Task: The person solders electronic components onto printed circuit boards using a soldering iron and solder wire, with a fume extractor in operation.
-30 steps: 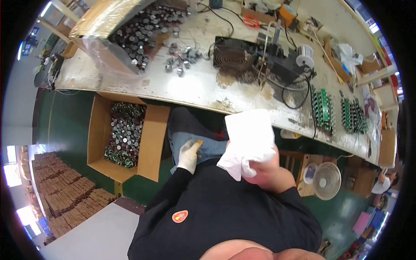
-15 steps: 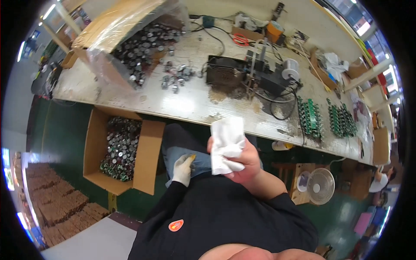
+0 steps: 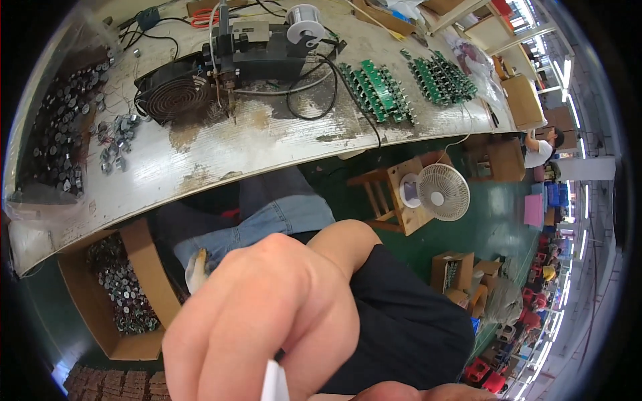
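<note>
Close to the camera, my bare right hand [image 3: 267, 301] fills the lower middle with its fingers curled. A white edge of the tissue [image 3: 273, 383] sticks out under it; the rest is hidden by the hand. Behind it, my left hand [image 3: 196, 271] in a white glove with a yellowish fingertip lies by my jeans [image 3: 261, 224]. Most of that hand is covered by the right one, so its grip does not show.
A workbench [image 3: 221, 157] runs across, bearing a black fan unit [image 3: 177, 97], a solder wire spool [image 3: 304, 23], green circuit boards [image 3: 378, 90] and loose small metal motors [image 3: 120, 137]. A cardboard box [image 3: 150, 267] of similar parts stands lower left. A white fan [image 3: 441, 192] stands right.
My right hand has come up close to the camera with the tissue, now mostly hidden. The view has turned right, bringing more of the room into sight. My left hand stays near my thigh.
</note>
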A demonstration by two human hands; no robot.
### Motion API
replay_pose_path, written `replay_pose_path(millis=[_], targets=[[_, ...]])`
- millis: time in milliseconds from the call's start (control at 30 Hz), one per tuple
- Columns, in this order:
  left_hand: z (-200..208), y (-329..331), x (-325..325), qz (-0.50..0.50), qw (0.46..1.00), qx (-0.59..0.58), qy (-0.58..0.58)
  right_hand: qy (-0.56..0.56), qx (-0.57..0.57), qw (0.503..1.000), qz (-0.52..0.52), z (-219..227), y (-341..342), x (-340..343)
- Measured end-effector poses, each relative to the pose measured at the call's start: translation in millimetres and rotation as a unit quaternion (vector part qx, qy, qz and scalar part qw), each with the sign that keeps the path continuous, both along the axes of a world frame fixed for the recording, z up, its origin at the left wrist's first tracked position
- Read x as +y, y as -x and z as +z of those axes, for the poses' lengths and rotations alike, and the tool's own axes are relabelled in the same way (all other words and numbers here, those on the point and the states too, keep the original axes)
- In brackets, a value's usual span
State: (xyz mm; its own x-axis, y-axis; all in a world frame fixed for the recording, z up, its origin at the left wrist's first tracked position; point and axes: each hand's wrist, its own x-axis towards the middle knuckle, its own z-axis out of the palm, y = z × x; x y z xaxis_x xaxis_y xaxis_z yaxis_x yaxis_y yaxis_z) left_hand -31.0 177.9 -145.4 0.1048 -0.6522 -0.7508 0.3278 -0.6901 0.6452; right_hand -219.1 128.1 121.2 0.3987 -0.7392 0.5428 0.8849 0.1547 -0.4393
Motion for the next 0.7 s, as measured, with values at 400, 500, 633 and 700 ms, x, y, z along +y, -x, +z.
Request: replay_pose_path(millis=[400,500,633,700], targets=[[3.0,1.6,14.8,0.032,0.999,-0.01,0.039,0.04,-0.006,0.999,-0.03,-10.0,26.3,-1.0],[1.8,2.4,13.5,0.032,0.999,-0.028,0.026,0.092,-0.005,0.991,-0.094,-12.4,32.4,-0.2],[1.1,1.1,16.1,0.041,0.998,-0.013,0.056,0.139,-0.003,0.97,-0.199,-12.2,34.8,1.7],[1.2,0.4,16.8,0.04,0.997,-0.003,0.065,0.153,0.003,0.961,-0.231,-11.9,31.3,3.5]])
